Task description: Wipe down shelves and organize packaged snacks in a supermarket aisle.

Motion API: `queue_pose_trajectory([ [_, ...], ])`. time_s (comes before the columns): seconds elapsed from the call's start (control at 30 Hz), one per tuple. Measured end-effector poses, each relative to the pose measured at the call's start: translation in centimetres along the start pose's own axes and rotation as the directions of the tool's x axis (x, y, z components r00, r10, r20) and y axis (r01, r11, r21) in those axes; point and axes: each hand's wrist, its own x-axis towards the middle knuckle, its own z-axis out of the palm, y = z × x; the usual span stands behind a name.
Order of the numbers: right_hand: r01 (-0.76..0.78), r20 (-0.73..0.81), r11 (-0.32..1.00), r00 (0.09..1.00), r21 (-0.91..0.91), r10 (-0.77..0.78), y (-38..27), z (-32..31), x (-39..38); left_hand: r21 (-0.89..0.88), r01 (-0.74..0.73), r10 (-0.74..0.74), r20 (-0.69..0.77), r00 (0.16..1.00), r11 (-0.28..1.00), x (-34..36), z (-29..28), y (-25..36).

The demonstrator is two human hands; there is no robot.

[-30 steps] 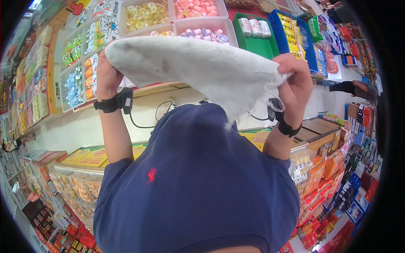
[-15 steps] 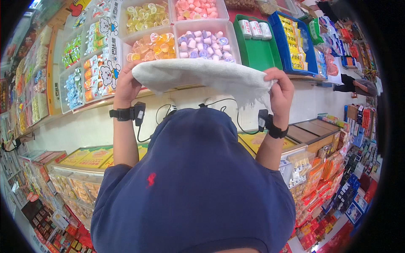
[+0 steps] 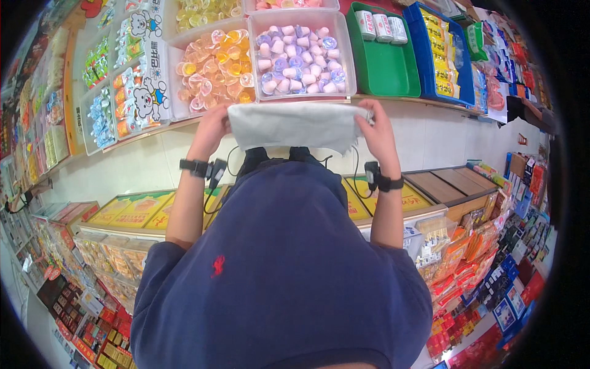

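Note:
A pale grey-white cloth (image 3: pixel 295 126) is stretched between my two hands, in front of the display's near edge. My left hand (image 3: pixel 213 126) pinches its left end, and my right hand (image 3: pixel 376 126) grips the frayed right end. The cloth hangs down in a flat strip with a ragged lower right corner. Just beyond it stands a clear bin of purple and pink jelly cups (image 3: pixel 299 61). Left of that is a bin of orange jelly cups (image 3: pixel 218 67). Both wrists wear black straps with small devices.
A green tray (image 3: pixel 387 71) with a few white packs and a blue tray (image 3: pixel 439 55) of yellow packets stand at the right. Bins of wrapped sweets (image 3: pixel 126 92) fill the left. Behind me run low shelves with yellow boxes (image 3: pixel 132 212). A person (image 3: pixel 531 114) is at the far right.
Both hands have come down and closer together, bringing the cloth nearer to me. It now hangs flatter, and the purple and orange jelly cup bins show more fully.

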Motion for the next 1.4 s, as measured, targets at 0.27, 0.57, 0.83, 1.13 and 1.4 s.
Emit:
queue_pose_trajectory([
  [0.27, 0.211, -0.248, 0.739, 0.853, -0.64, -0.459, 7.2, 3.8, 9.2, 0.928, -0.255, 0.816, -0.082, 0.572, 0.272, 8.3, 7.0, -0.8],
  [0.57, 0.486, 0.223, 0.549, 0.851, -0.68, -0.476, 7.9, 11.1, 5.7, 0.913, -0.352, 0.65, 0.396, 0.649, -0.204, 6.5, 13.6, -8.7],
  [0.83, 0.619, 0.376, 0.486, 0.774, -0.617, -0.509, 8.8, 8.1, 7.2, 0.938, -0.202, 0.594, 0.335, 0.731, -0.281, 7.3, 13.4, -8.6],
  [1.13, 0.562, 0.304, 0.504, 0.808, -0.656, -0.505, 9.9, 7.1, 7.3, 0.904, -0.281, 0.61, 0.426, 0.668, -0.323, 9.6, 13.4, -8.6],
  [1.4, 0.567, 0.287, 0.473, 0.792, -0.674, -0.539, 7.9, 11.8, 6.9, 0.841, -0.348, 0.587, 0.539, 0.604, -0.414, 8.9, 11.4, -7.3],
])
